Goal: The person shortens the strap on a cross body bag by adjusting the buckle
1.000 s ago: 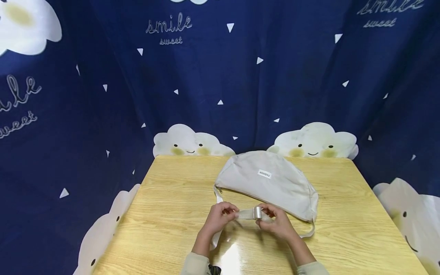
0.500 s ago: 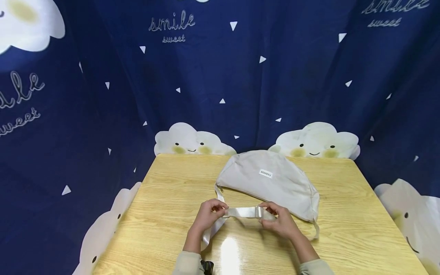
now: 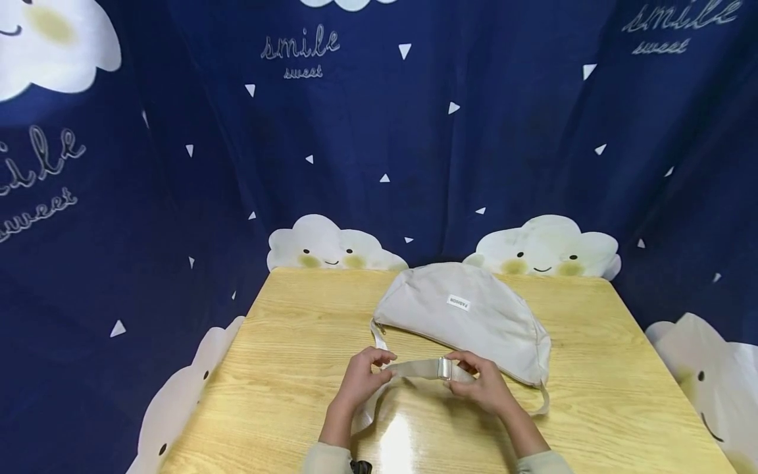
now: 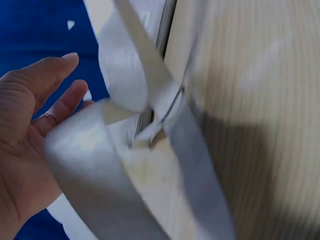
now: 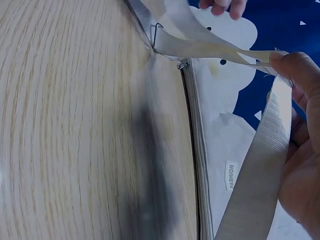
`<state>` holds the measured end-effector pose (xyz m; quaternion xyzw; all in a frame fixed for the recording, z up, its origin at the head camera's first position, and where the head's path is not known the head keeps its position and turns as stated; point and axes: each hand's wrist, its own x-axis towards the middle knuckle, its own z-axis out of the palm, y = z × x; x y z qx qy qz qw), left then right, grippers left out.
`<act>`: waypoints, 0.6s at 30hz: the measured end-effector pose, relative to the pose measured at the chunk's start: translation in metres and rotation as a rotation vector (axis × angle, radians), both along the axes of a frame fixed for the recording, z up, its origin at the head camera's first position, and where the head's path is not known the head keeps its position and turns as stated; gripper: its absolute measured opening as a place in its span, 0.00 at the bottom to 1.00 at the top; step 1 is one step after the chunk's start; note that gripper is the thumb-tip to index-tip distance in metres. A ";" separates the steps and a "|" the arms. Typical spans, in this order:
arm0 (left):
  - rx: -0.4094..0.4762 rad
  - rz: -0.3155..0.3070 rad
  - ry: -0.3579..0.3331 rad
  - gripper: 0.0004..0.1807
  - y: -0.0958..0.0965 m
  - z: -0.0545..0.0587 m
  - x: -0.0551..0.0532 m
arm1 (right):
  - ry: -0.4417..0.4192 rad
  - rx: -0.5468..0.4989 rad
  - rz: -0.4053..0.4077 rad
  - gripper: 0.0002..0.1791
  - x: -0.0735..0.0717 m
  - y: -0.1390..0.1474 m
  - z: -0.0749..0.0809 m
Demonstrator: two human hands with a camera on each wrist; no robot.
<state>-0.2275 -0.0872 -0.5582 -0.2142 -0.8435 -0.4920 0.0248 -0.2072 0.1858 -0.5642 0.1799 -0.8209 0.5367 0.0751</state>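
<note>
One strap [image 3: 418, 368] runs left to right; right hand [image 3: 482, 383] pinches its buckle [image 3: 444, 368], left hand [image 3: 360, 380] unclasped.

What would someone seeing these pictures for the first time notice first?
Probably the dark blue fabric backdrop with smiling white clouds, behind the pale wooden table. Then the half-moon, off-white fabric bag lying at the table's far side. In front of it, the right hand grips a flat off-white strap at its silver metal buckle.

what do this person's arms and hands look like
The left hand and right hand are ungloved. The left sleeve and right sleeve are pale beige. Beside the left one is a small black item, too unclear to name.
</note>
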 end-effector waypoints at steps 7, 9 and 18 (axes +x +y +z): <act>0.068 -0.042 0.016 0.11 0.023 0.002 0.007 | -0.058 -0.001 0.008 0.23 0.004 -0.005 0.014; 0.104 -0.047 0.023 0.12 0.029 0.003 0.006 | -0.051 -0.017 0.024 0.23 0.008 -0.008 0.022; 0.168 -0.102 0.066 0.21 0.048 -0.004 0.008 | -0.013 -0.029 0.073 0.22 0.015 -0.011 0.037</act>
